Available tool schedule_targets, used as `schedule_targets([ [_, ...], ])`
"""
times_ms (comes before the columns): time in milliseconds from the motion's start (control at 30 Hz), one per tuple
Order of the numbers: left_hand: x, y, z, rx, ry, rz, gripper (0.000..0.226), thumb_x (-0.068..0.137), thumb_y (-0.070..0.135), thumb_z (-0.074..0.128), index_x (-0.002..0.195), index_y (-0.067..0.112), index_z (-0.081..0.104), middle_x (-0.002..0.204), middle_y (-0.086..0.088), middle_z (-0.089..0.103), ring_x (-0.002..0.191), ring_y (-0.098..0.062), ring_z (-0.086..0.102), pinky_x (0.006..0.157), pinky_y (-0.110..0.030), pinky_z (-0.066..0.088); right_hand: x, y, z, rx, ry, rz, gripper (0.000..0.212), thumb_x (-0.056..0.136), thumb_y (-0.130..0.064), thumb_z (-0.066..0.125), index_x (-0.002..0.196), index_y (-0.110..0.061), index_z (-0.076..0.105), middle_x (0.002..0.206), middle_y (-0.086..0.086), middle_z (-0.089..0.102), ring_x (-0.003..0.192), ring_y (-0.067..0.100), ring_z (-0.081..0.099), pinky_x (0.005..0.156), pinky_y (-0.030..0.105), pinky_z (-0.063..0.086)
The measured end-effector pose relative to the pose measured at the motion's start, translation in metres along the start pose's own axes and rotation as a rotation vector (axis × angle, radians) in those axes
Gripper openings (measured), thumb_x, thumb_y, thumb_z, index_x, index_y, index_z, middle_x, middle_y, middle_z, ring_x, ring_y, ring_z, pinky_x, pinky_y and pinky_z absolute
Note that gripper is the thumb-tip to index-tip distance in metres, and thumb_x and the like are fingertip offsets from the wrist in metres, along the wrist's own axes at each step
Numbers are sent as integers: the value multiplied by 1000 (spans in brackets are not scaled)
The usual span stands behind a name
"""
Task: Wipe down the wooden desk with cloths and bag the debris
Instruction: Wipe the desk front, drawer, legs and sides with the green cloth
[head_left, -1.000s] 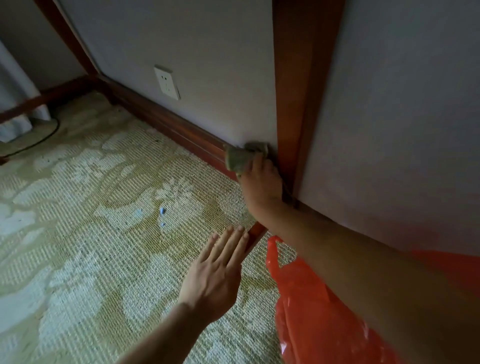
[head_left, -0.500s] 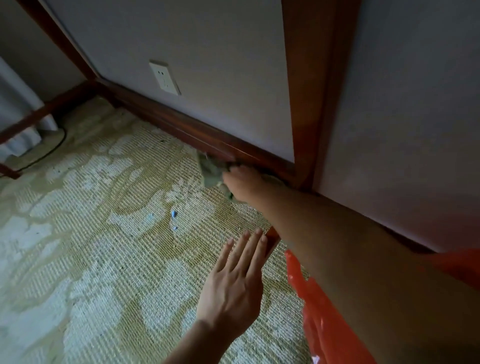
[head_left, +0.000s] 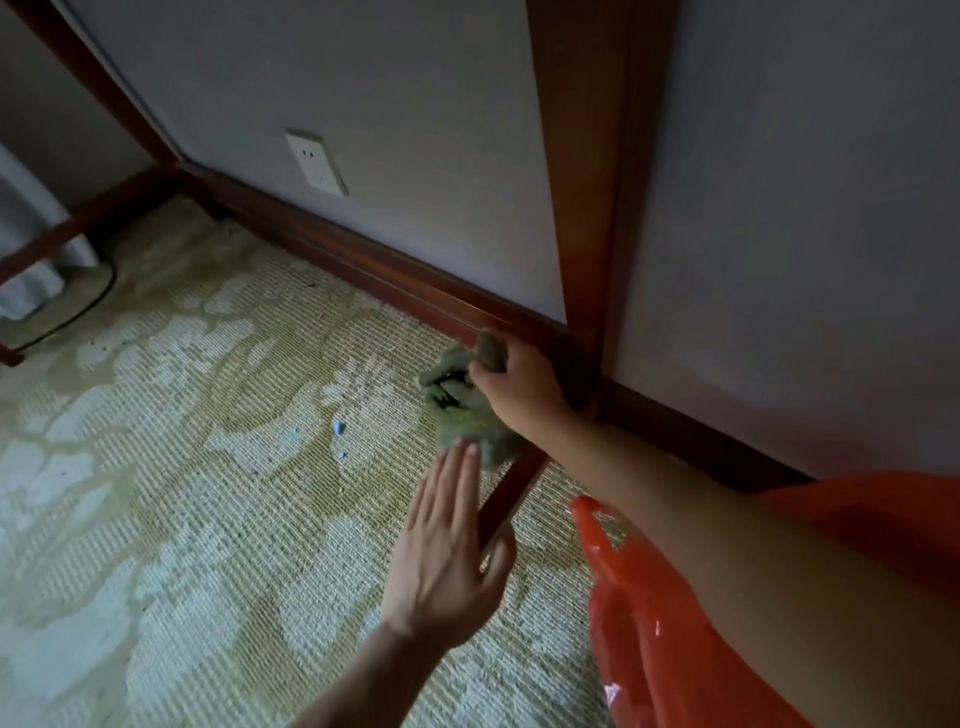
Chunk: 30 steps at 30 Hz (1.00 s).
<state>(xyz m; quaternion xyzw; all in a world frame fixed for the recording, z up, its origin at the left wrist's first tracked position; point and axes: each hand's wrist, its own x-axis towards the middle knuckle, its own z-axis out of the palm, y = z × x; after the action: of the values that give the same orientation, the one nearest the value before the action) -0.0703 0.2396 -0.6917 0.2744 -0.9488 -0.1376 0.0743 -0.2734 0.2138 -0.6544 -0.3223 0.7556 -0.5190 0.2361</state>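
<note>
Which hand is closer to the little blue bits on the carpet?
Left. The left hand hovers open just right of the blue bits; the right hand is farther right, gripping the green cloth by the baseboard.

Patterned carpet (head_left: 182, 519), white wall socket (head_left: 316, 162), dark baseboard (head_left: 363, 265), black cable (head_left: 78, 312) (far left), pale wall (head_left: 415, 104)

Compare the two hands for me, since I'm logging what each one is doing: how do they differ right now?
The right hand grips the green cloth with curled fingers; the left hand is flat, fingers straight, gripping nothing. The right is by the baseboard; the left is above the carpet, nearer the camera. Both are bare.
</note>
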Motion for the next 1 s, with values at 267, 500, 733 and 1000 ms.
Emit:
schedule_targets([
  [267,96,24,-39,-804,-90,-432,56,90,34,75,141,24,52,117,-4,68,108,-28,70,86,-37,59,-45,12,-47,573,-130,331,11,94,-32,72,87,-24,76,94,3,76,102,26,71,100,43,55],
  [500,137,40,-55,-425,327,-177,46,90,22,77,134,25,64,116,8,64,104,-11,57,86,-25,47,-63,27,-34,-85,264,270,41,99,-19,58,136,-4,48,131,22,52,113,40,57,82,34,42],
  [733,193,15,-17,-25,-45,284,68,88,29,72,151,14,50,156,-10,45,146,-32,38,112,-60,41,-52,21,13,-235,322,452,87,102,-25,57,163,-8,-1,164,22,13,100,32,64,75,37,48],
  [1000,205,-27,-13,190,-16,229,76,91,19,71,159,21,38,167,-9,32,155,-34,24,97,-61,56,-51,32,24,-329,375,431,86,93,-10,57,159,-18,2,158,20,19,71,26,63,56,27,38],
])
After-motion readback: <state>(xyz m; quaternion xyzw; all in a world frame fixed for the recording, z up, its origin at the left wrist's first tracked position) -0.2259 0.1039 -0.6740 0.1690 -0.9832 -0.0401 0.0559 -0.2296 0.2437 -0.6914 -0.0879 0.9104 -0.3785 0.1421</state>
